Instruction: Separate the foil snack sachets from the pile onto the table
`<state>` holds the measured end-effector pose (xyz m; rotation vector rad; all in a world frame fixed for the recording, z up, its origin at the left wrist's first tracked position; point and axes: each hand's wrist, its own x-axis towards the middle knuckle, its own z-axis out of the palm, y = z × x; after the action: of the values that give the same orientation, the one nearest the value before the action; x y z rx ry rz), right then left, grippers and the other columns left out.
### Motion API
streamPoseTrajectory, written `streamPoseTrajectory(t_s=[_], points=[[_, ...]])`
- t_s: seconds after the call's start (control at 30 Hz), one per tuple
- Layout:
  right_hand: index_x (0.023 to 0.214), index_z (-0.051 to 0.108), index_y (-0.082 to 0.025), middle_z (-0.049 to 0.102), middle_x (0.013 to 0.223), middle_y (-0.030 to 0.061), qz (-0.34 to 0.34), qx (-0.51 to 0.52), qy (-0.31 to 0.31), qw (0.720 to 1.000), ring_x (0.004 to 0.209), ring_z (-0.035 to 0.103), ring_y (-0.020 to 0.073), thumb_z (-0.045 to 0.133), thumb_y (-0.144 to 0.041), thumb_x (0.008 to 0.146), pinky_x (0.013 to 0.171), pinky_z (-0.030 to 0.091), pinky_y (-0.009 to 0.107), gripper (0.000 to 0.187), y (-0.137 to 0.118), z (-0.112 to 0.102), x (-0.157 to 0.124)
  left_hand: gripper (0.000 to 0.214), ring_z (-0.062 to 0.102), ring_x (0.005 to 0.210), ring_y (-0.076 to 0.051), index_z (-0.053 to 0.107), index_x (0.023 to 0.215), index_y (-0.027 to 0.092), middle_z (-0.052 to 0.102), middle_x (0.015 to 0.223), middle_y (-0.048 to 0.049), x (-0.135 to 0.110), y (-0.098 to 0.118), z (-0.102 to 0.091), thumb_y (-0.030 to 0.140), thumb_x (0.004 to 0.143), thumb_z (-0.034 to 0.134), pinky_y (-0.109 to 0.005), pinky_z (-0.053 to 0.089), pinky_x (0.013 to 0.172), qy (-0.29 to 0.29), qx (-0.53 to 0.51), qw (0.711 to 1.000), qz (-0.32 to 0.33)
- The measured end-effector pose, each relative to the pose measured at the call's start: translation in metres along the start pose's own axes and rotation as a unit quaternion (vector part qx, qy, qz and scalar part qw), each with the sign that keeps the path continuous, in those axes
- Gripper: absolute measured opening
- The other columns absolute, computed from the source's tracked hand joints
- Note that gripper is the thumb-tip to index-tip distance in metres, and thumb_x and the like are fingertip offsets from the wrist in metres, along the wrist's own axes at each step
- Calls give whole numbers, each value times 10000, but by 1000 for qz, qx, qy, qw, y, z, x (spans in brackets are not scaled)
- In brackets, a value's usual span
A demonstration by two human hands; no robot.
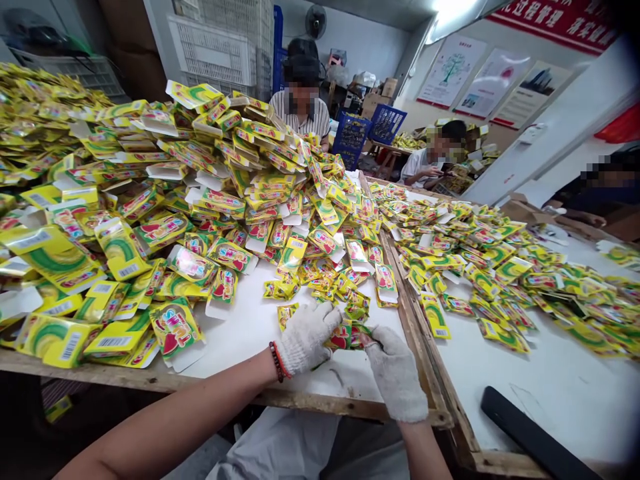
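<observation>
Both my hands wear white knit gloves and meet low over the white tabletop [270,300]. Between them is a small printed candy box [345,335] in green, red and yellow, partly covered by fingers. My left hand [307,337] is curled over its left part, with a beaded bracelet at the wrist. The thumb and fingers of my right hand [397,373] pinch its right end. Just beyond lie several small yellow candy packets [345,287], loosely heaped. A flattened-looking yellow box with a watermelon print [175,328] rests left of my left hand.
A tall heap of yellow boxes [215,193] fills the left side. Past a raised wooden divider [415,320], more packs [490,267] cover the right table, with a dark flat object [530,427] near its front. Co-workers sit behind; blue crates [353,137] stand at the back.
</observation>
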<state>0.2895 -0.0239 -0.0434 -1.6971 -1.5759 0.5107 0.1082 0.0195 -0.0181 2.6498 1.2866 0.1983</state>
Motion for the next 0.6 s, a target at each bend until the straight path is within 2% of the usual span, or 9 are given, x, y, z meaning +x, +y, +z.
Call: streamPoseTrajectory(t_s=[0.1,0.2,0.27,0.3,0.33,0.4,0.47,0.53,0.6], points=[[666,667,-212,674,712,59,20,10,-28,999,674,578,194,529,-338,753,651,439,296,206,-1,3,3,601,484,1039,-281,447,1213,214,523,1208,-82,-2,3,0,315,674,692,-416,415,859,-14,1,1000,19],[908,719,-178,660,625,26,103,115,-94,983,567,550,168,555,-378,742,554,418,274,307,-2,1,3,592,484,1035,-285,448,1220,207,527,1200,-87,-2,3,0,295,681,677,-416,411,853,-5,6,1000,-8],[1106,665,-156,604,512,-17,153,183,-134,962,465,490,139,555,-439,775,469,355,245,449,-4,-3,0,600,485,1034,-288,443,1235,197,527,1200,-94,-2,3,0,282,685,669,-416,414,841,11,7,1000,-23],[1125,650,-151,572,465,-33,167,207,-158,951,428,460,127,548,-463,790,443,324,234,469,-7,-5,-3,590,487,1032,-289,447,1232,197,530,1196,-93,-2,4,0,282,690,665,-416,416,834,16,8,1000,-21],[1074,663,-150,552,435,-38,170,225,-188,941,403,442,120,540,-479,801,429,305,227,445,-9,-6,-6,565,491,1026,-288,458,1220,201,536,1186,-90,-1,4,-1,287,699,659,-415,418,826,18,8,1000,-11],[829,682,-161,542,408,-27,158,249,-252,922,371,438,112,518,-495,821,421,309,224,372,-15,-6,-11,502,504,1007,-282,485,1185,213,553,1155,-79,-2,6,-2,304,720,650,-408,421,818,15,3,1000,20],[621,611,-183,542,395,-14,128,253,-281,917,375,474,118,499,-491,835,443,351,229,391,-20,-3,-14,487,514,1003,-277,504,1159,216,561,1145,-77,-5,6,-4,353,720,665,-393,423,823,10,-25,999,46],[592,573,-199,529,383,-22,112,244,-276,923,371,482,123,482,-477,844,455,369,232,387,-22,-1,-14,486,535,965,-256,525,1123,208,581,1103,-73,-7,3,-6,432,718,672,-354,433,802,5,-93,995,39],[646,577,-206,519,384,-38,116,220,-255,934,361,460,122,474,-463,846,443,357,231,340,-20,1,-12,391,558,839,-203,563,1027,199,614,965,-45,-8,-4,-8,488,767,611,-295,439,715,-18,-183,983,8]])
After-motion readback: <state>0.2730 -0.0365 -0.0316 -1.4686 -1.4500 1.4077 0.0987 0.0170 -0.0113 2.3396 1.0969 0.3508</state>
